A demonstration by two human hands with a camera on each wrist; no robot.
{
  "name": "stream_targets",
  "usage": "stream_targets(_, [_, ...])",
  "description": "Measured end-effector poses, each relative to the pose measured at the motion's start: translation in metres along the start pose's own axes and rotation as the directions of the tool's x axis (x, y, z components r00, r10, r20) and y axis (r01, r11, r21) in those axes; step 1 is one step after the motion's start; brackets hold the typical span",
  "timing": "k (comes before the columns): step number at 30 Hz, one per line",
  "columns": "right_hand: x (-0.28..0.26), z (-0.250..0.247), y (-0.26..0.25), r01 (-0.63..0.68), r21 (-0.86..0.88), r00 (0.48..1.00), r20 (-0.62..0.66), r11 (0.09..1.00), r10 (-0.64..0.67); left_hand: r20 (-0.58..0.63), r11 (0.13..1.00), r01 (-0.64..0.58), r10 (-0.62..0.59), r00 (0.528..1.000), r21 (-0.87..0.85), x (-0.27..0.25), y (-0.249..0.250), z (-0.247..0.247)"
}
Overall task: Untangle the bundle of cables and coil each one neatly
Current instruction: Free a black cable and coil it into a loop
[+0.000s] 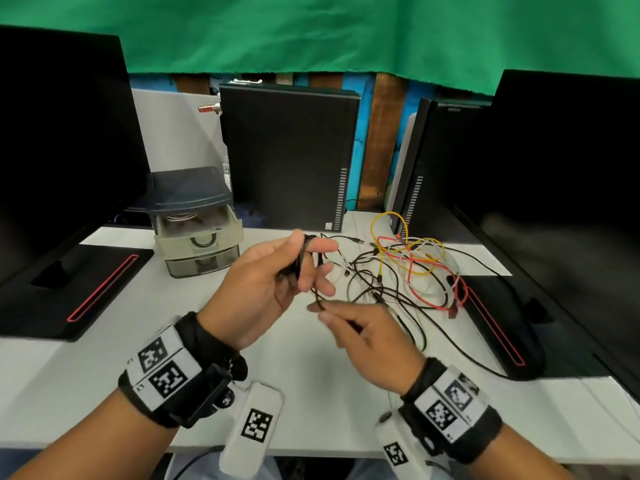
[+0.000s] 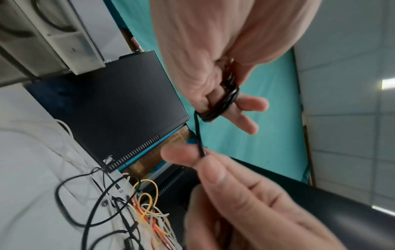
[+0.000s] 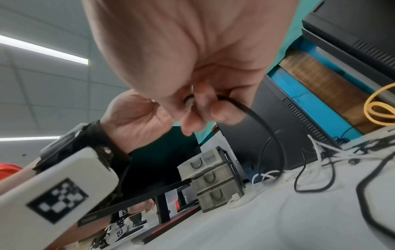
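While the left hand [image 1: 266, 282] holds a small coil of black cable [image 2: 224, 103] wound round its fingers, thumb pressed against the loops, the right hand [image 1: 367, 337] pinches the same cable's free run between thumb and forefinger just below and to the right of that coil. Between the two hands the short taut stretch runs nearly straight, coil end up and away from the person, pinched end nearer the body. From the right hand the black cable trails off to the right and down to the table [image 1: 311, 393], where it joins the tangled bundle [image 1: 412, 268] of yellow, red, white and black leads lying beyond the right hand. The right hand is the nearer to that bundle, so the next wrap likely means carrying slack leftward and over the left fingers; snagging in the tangle seems the main risk.
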State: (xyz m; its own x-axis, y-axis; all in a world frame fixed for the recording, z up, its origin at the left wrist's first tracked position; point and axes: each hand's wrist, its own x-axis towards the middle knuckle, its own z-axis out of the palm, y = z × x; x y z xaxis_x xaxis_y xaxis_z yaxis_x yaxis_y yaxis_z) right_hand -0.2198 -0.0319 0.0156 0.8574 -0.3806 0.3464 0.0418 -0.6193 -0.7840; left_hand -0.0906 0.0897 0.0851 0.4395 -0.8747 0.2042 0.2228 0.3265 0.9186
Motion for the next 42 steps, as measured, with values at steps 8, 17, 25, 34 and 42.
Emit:
stream_targets(8, [-0.006,-0.013,-0.011,0.131,-0.338,0.974,0.221,0.932,-0.056,-0.091,0.519,-0.1,0.329,0.94,0.849,0.014,-0.024,-0.028])
stream_targets(17, [0.007,-0.064,-0.029,0.133,-0.224,0.988,-0.052,0.966,-0.148,0.086,0.595,0.017,-0.143,0.986,0.803,0.004,-0.032,-0.01])
stream_targets(25, [0.014,-0.051,0.008,0.016,-0.017,0.984,-0.178,1.0,-0.019,0.111,0.966,0.103,-0.133,0.985,0.238,-0.006,0.002,0.006])
stream_targets(34, [-0.007,0.002,0.005,0.154,-0.336,0.976,0.198,0.929,-0.09,-0.205,0.998,-0.051,0.045,0.978,-0.027,0.007,0.014,-0.014])
stream_targets(42, [-0.015,-0.016,-0.043,0.246,-0.328,0.943,0.298,0.912,-0.147,-0.048,0.663,-0.172,0.301,0.952,0.729,0.008,-0.02,-0.016])
